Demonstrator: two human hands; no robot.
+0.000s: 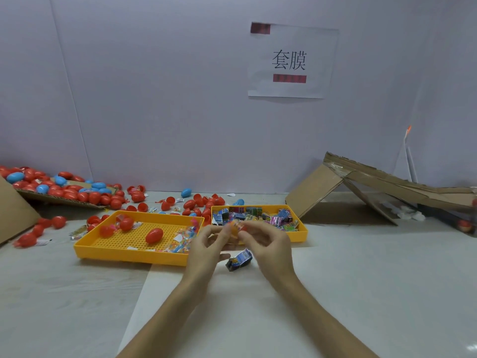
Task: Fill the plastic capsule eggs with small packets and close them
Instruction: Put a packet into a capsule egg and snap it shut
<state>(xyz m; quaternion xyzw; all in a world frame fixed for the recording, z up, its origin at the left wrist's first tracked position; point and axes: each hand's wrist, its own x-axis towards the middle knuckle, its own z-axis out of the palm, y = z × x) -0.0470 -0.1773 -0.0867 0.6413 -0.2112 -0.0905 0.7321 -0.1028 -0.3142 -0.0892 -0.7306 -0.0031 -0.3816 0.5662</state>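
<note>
Fingers of the left hand and right hand curled inward, together pinching a small orange-red piece, too blurred to name, over the table. One dark packet lay just beneath. Behind, a yellow tray held red capsule eggs; a second tray held small packets. Loose eggs covered cardboard far left.

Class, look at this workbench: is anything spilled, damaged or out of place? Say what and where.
Yes. Loose eggs lie scattered on the table behind the yellow trays. One small packet lies on the table, outside the trays. The cardboard box at right looks torn and collapsed.
</note>
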